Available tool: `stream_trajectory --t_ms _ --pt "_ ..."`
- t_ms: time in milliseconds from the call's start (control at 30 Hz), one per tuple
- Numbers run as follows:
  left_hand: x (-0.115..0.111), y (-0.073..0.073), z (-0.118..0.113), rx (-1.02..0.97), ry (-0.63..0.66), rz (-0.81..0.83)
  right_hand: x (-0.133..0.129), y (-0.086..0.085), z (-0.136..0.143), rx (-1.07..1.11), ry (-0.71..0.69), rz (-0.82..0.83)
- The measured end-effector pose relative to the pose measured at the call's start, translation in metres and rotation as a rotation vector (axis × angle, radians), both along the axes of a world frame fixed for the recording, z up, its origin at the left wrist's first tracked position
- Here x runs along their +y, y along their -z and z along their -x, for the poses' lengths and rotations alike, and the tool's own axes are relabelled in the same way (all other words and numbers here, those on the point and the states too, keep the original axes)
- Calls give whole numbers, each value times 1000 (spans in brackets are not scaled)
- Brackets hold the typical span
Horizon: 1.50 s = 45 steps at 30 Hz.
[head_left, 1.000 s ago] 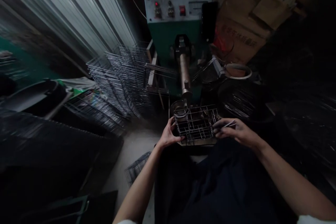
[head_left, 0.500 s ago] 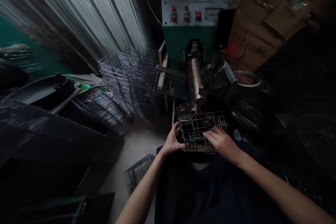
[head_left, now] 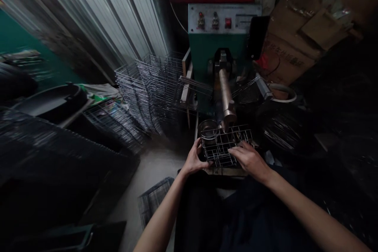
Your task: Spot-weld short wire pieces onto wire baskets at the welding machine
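A small wire rack [head_left: 220, 147] lies between my hands, below the copper-coloured arm [head_left: 226, 94] of a green machine [head_left: 203, 47]. My left hand [head_left: 194, 160] grips its left side, thumb at the near corner and fingers at the far side. On the right, my right hand [head_left: 249, 159] has its fingers on the rack's right part, pinched together; some fingertips are hidden by the hand. The tip of the machine's arm is close to the rack's far edge. A round metal part [head_left: 208, 127] sits just behind the rack's left corner.
Stacked wire racks [head_left: 150, 94] stand left of the machine. Another wire rack [head_left: 155, 199] lies on the floor at lower left. Right of the machine are a dark container of wires [head_left: 280, 130], a white-rimmed bucket [head_left: 291, 93] and cardboard boxes [head_left: 292, 51].
The view has shifted slightly, so the machine appears lower and further right. The red lamp on its panel looks dimmer. Both hands keep nearly the same hold on the rack.
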<state>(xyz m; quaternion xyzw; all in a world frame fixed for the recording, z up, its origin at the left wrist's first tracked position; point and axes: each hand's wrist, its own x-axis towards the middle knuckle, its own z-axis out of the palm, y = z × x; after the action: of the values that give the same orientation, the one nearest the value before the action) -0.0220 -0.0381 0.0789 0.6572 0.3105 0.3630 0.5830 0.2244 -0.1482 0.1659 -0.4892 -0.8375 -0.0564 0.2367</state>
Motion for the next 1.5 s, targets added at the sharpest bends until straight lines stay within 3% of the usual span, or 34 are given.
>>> stream_trajectory --t_ms 300,500,700,967,1133,1267,1400,1500 --pt "3 -3 -4 -53 -3 44 7 -9 4 60 70 43" --pt "28 -7 -10 -56 -17 90 30 -4 6 157 130 -42" --pt "37 0 -10 -10 -59 54 38 3 5 190 251 -144" --pt "71 -4 -15 -50 -3 86 61 0 -7 196 325 -52" --pt "72 24 -18 -78 116 38 38 -13 -13 515 230 86" --pt "62 47 -21 -40 165 133 12 -10 -12 942 213 338" --pt "51 45 -14 -37 90 220 -7 -7 -6 1285 263 515" --pt "36 32 6 47 62 116 -23 -15 -3 1378 295 598"
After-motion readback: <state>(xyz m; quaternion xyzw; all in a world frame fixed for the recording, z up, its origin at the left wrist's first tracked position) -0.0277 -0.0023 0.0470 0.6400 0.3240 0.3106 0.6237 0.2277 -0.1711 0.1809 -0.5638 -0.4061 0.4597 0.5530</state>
